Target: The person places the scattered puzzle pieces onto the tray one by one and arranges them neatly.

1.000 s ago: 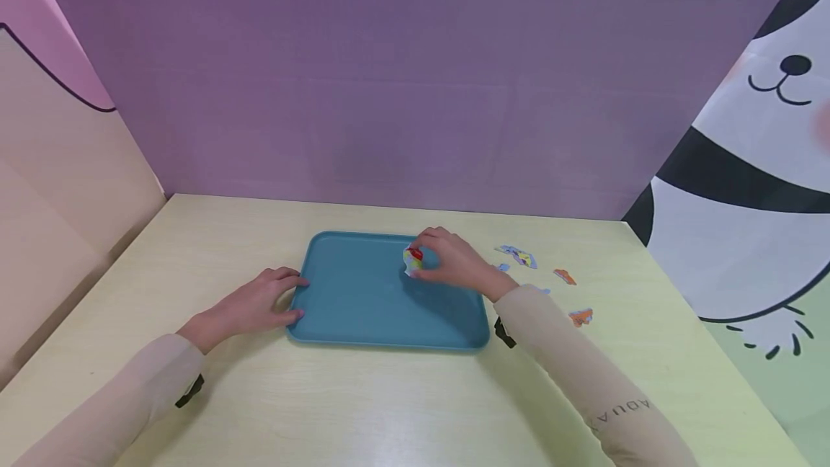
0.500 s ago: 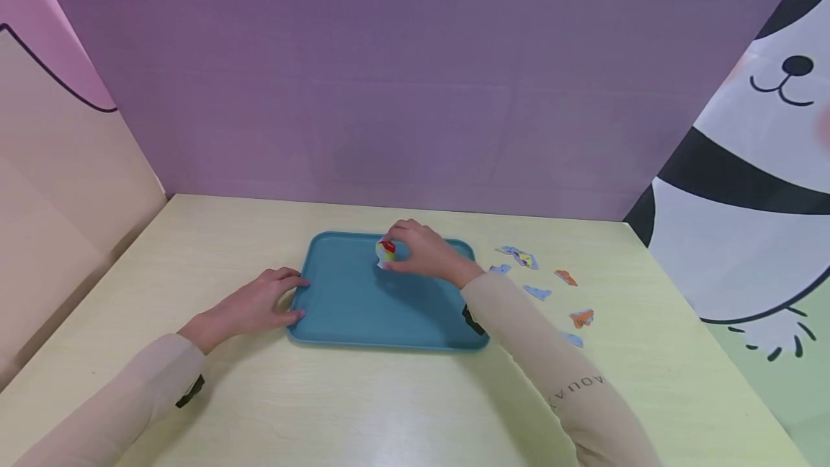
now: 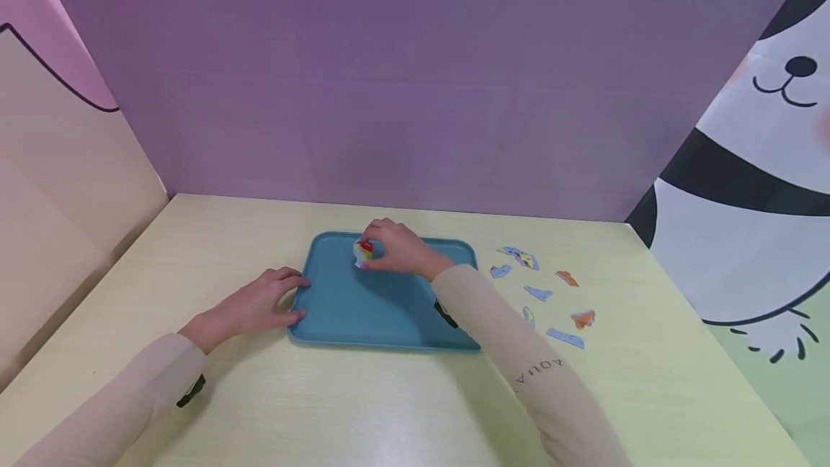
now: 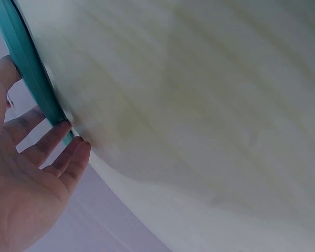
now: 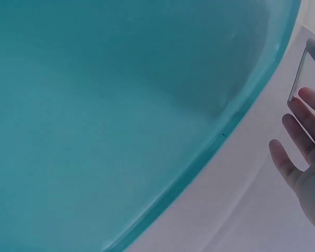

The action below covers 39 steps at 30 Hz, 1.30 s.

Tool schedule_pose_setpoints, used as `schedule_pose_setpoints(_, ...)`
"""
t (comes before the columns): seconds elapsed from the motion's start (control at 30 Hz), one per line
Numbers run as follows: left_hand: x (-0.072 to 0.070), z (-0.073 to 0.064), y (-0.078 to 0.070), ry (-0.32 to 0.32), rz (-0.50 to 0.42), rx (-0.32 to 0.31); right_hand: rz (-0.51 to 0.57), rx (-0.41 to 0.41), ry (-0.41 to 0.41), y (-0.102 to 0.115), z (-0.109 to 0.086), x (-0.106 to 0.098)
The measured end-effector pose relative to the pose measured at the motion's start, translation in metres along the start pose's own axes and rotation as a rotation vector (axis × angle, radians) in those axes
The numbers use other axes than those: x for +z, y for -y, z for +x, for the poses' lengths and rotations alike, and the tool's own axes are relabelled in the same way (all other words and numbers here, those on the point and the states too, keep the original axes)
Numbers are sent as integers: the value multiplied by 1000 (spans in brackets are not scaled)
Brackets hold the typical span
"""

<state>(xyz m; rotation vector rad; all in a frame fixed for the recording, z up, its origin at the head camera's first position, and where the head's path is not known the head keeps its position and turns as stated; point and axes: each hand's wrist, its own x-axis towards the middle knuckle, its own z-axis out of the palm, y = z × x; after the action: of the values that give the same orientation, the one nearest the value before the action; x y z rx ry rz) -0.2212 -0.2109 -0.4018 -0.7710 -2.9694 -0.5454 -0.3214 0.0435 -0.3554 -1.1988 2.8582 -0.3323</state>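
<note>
My right hand (image 3: 398, 247) pinches a colorful puzzle piece (image 3: 361, 256) between thumb and fingers, upright above the back left part of the blue tray (image 3: 382, 316). Red and yellow patches show on the piece's face. Seen edge-on in the right wrist view, the same piece (image 5: 297, 76) is a thin flat sheet, with the other fingers spread loosely beside it. My left hand (image 3: 256, 305) rests against the tray's left edge, thumb and fingertips touching it. In the left wrist view its relaxed fingers (image 4: 47, 142) meet the tray rim (image 4: 29, 58).
Several irregular pieces lie scattered on the table right of the tray, among them a purple-and-yellow one (image 3: 521, 258), orange ones (image 3: 583, 319) and a pale blue strip (image 3: 565, 338). A purple wall (image 3: 402, 92) stands behind the table (image 3: 363, 409).
My right hand has carried the puzzle piece leftward over the tray, from right of the middle to the back left. More table pieces show beside the sleeve. The left hand has stayed still.
</note>
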Motion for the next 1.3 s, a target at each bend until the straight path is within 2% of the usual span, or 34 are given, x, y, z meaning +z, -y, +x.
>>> schedule_pose_setpoints(0.27,0,1,0,-1,-1,7,-9,17,42,8,13,6)
schedule_pose_setpoints(0.67,-2,1,-3,17,-2,-8,-18,14,19,11,29,15)
schedule_pose_setpoints(1.3,0,1,-1,8,-4,-5,-98,41,87,23,45,27)
